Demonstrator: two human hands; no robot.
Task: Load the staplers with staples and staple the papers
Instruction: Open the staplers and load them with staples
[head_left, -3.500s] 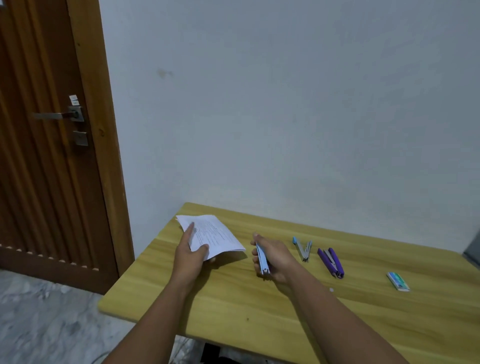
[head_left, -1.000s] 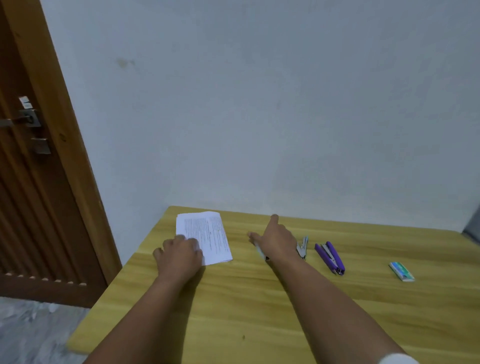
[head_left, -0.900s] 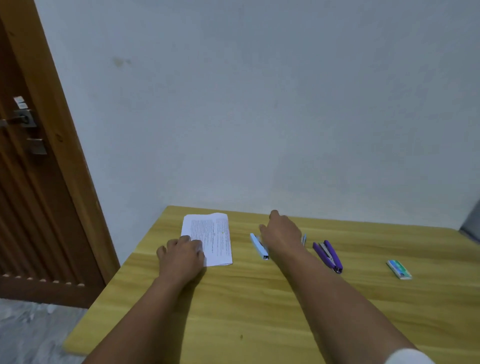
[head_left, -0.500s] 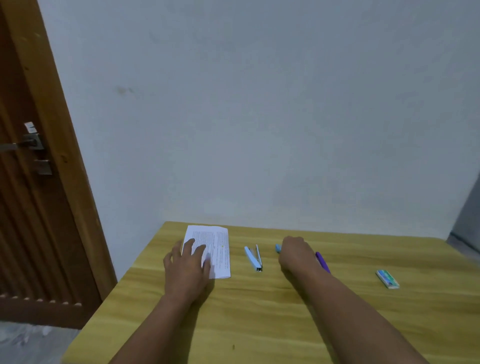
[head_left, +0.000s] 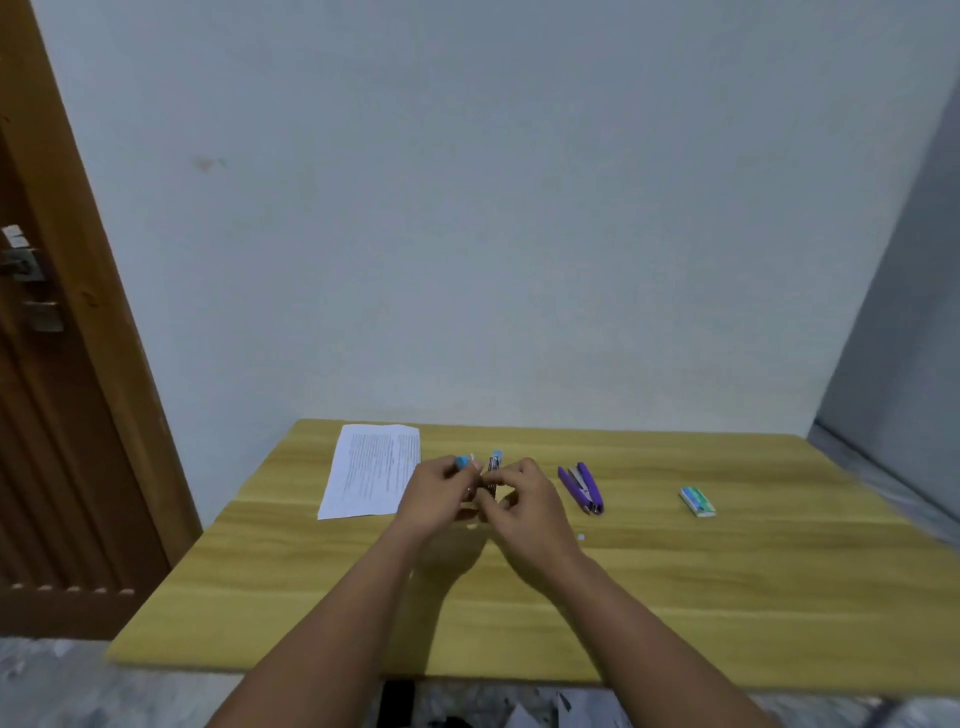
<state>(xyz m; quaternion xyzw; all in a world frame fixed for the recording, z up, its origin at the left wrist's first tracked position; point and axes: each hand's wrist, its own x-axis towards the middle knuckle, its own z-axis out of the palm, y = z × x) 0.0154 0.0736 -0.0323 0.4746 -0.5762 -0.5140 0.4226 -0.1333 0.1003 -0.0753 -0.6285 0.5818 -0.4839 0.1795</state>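
Note:
My left hand (head_left: 439, 493) and my right hand (head_left: 524, 506) meet above the middle of the wooden table (head_left: 675, 597). Between them they grip a blue stapler (head_left: 493, 467). One blue end pokes up over my left fingers and a dark metal part stands between the hands. Whether it is hinged open I cannot tell. The printed papers (head_left: 371, 470) lie flat to the left, free of both hands. A purple stapler (head_left: 582, 488) lies open to the right. A second blue stapler seen earlier is out of sight.
A small green and white staple box (head_left: 697, 501) lies at the right of the table. A tiny white scrap (head_left: 581, 537) lies near my right wrist. A wooden door (head_left: 47, 415) stands at the left, and a pale wall runs behind the table.
My left hand left the papers and moved right. My right hand lifted a blue stapler off the table, and both hands now hold it together at the centre.

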